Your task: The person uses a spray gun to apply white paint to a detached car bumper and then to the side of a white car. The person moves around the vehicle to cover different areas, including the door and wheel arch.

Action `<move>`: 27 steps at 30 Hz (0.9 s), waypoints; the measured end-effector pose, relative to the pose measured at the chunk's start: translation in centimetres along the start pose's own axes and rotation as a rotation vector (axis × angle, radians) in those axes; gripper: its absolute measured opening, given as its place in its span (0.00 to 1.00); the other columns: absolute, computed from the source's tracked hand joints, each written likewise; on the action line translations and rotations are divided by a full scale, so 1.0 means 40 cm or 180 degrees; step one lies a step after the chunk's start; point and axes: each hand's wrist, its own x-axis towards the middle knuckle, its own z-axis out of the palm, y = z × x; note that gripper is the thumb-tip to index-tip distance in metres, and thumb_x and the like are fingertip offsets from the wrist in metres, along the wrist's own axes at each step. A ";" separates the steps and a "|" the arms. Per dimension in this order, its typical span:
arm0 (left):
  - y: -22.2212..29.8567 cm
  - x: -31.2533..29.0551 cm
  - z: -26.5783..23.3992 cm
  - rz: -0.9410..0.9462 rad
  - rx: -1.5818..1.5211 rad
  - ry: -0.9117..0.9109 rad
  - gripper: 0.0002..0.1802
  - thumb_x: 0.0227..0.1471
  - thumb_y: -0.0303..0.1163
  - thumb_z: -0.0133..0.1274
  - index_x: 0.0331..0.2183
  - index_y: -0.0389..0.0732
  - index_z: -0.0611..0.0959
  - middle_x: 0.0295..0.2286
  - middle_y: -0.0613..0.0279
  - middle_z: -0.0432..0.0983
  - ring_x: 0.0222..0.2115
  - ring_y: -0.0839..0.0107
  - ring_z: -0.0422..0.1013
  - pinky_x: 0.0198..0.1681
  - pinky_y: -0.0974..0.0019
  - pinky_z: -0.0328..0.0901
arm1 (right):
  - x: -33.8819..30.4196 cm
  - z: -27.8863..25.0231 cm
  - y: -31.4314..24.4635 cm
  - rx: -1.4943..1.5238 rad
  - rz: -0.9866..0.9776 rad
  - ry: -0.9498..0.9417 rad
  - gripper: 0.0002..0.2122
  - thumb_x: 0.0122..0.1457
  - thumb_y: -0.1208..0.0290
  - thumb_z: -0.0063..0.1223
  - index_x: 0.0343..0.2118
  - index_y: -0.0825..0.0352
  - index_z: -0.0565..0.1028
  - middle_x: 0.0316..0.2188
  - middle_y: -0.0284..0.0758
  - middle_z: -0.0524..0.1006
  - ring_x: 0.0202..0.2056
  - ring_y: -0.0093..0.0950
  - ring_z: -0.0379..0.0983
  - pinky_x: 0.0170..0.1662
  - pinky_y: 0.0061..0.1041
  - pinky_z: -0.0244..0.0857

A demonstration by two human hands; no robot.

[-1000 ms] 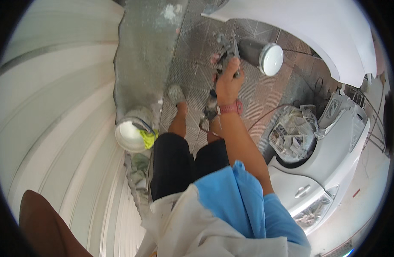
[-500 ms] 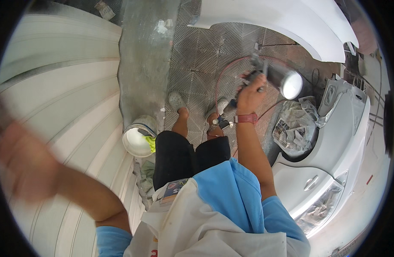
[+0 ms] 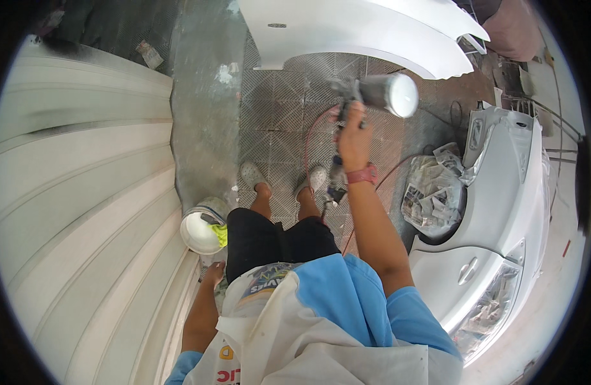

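My right hand (image 3: pixel 354 140) is wrapped round the grip of a spray gun (image 3: pixel 376 94), held out ahead of me in front of a white car fender (image 3: pixel 353 29). Its cup has a pale round end that faces right. A thin red hose (image 3: pixel 313 131) hangs below the gun and loops over the floor. Beside my left thigh, close to the corrugated wall, hangs my left hand (image 3: pixel 213 274), small in view with its fingers mostly hidden. Just ahead of it stands a white bucket (image 3: pixel 200 232) with a yellow-green cloth (image 3: pixel 219 235) over its rim.
On the right is a white car body (image 3: pixel 510 192), its wheel (image 3: pixel 434 197) wrapped in newspaper and plastic and its headlight (image 3: pixel 489 316) covered. A pale corrugated panel (image 3: pixel 83 192) fills the left. Textured tiles (image 3: pixel 276 122) cover the floor. Hoses lie near the car.
My left hand has dropped from the far left, near the panel, to beside my thigh. My right hand has swung the spray gun leftward and farther ahead, closer to the fender.
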 end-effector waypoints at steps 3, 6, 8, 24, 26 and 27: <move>0.051 -0.051 -0.019 -0.0105 -0.0381 0.0598 0.33 0.71 0.53 0.49 0.57 0.32 0.83 0.49 0.35 0.83 0.56 0.43 0.77 0.61 0.49 0.68 | 0.040 -0.203 0.006 -0.0545 0.0002 0.0490 0.29 0.78 0.45 0.42 0.38 0.72 0.79 0.27 0.35 0.84 0.17 0.21 0.72 0.20 0.23 0.65; 0.186 -0.069 -0.062 0.0164 -0.0927 0.0995 0.31 0.72 0.52 0.50 0.57 0.33 0.83 0.47 0.41 0.85 0.53 0.52 0.79 0.58 0.54 0.69 | 0.102 -0.385 0.042 -0.0414 -0.0106 0.0765 0.30 0.78 0.43 0.42 0.37 0.71 0.78 0.28 0.36 0.84 0.20 0.23 0.75 0.20 0.24 0.66; 0.301 -0.068 -0.092 0.0453 -0.1296 0.1148 0.28 0.72 0.49 0.51 0.58 0.35 0.82 0.47 0.47 0.85 0.51 0.59 0.79 0.57 0.58 0.69 | 0.145 -0.495 0.070 -0.0120 -0.0162 0.0809 0.30 0.77 0.42 0.42 0.37 0.70 0.79 0.28 0.37 0.84 0.22 0.24 0.77 0.20 0.25 0.66; 0.409 -0.082 0.030 0.0589 -0.0350 0.0927 0.31 0.70 0.50 0.53 0.59 0.33 0.81 0.53 0.42 0.83 0.56 0.52 0.79 0.60 0.56 0.69 | 0.233 -0.686 -0.002 0.0061 -0.0215 0.1265 0.31 0.79 0.44 0.39 0.39 0.73 0.80 0.25 0.37 0.82 0.20 0.26 0.77 0.18 0.26 0.68; 0.336 -0.083 0.041 0.0387 -0.0522 0.0684 0.30 0.70 0.49 0.54 0.58 0.32 0.82 0.53 0.43 0.83 0.55 0.54 0.79 0.60 0.56 0.70 | 0.188 -0.609 -0.025 -0.0160 -0.0008 0.0942 0.32 0.78 0.43 0.39 0.34 0.72 0.80 0.23 0.36 0.82 0.18 0.26 0.76 0.18 0.27 0.67; 0.311 -0.084 0.042 0.0062 -0.0528 0.0472 0.30 0.70 0.49 0.54 0.57 0.32 0.82 0.52 0.44 0.84 0.55 0.54 0.79 0.59 0.56 0.70 | 0.165 -0.560 -0.036 -0.0162 -0.0027 0.0816 0.32 0.78 0.43 0.39 0.35 0.71 0.81 0.24 0.35 0.82 0.16 0.24 0.73 0.18 0.26 0.65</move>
